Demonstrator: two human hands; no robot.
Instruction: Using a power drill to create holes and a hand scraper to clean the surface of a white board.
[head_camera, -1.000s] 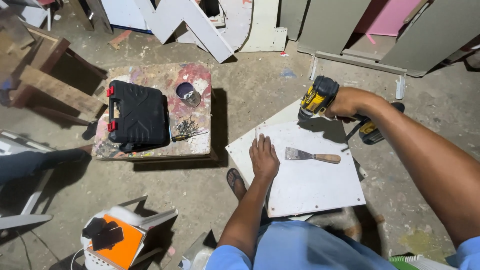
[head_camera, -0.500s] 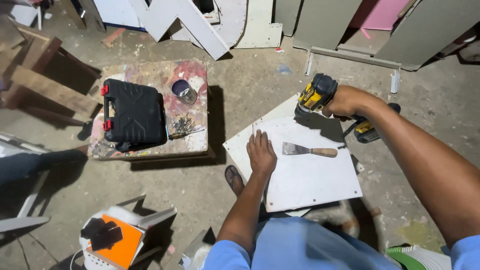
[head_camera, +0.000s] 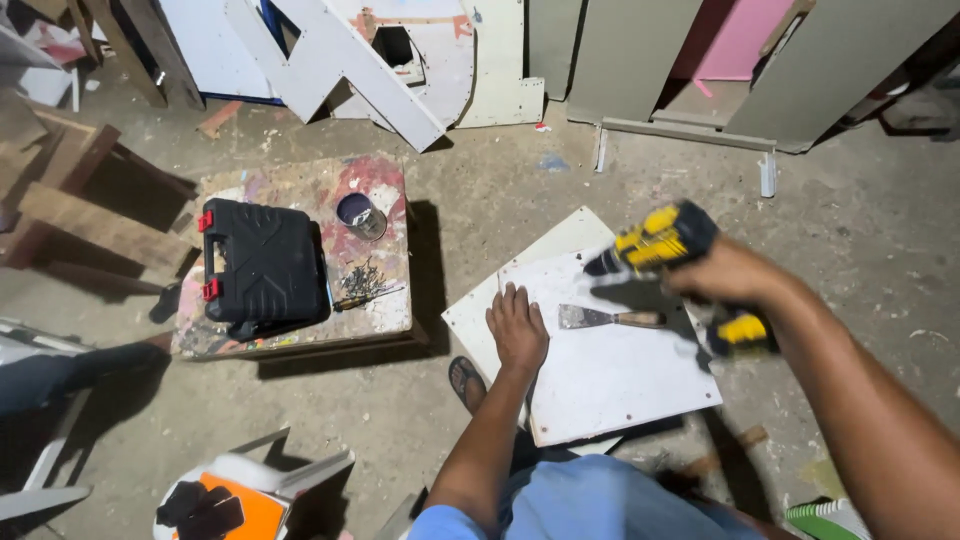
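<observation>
Right hand (head_camera: 725, 275) holds yellow drill (head_camera: 660, 240) over white board (head_camera: 610, 375).

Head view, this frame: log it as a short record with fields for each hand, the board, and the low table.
left hand: left hand pressed flat on the white board
right hand: right hand grips a yellow and black cordless drill, held above the board
on the board: putty knife with a wooden handle, lying flat
low table: paint-stained table bearing a black tool case, a small tin and loose screws
floor: bare concrete
</observation>
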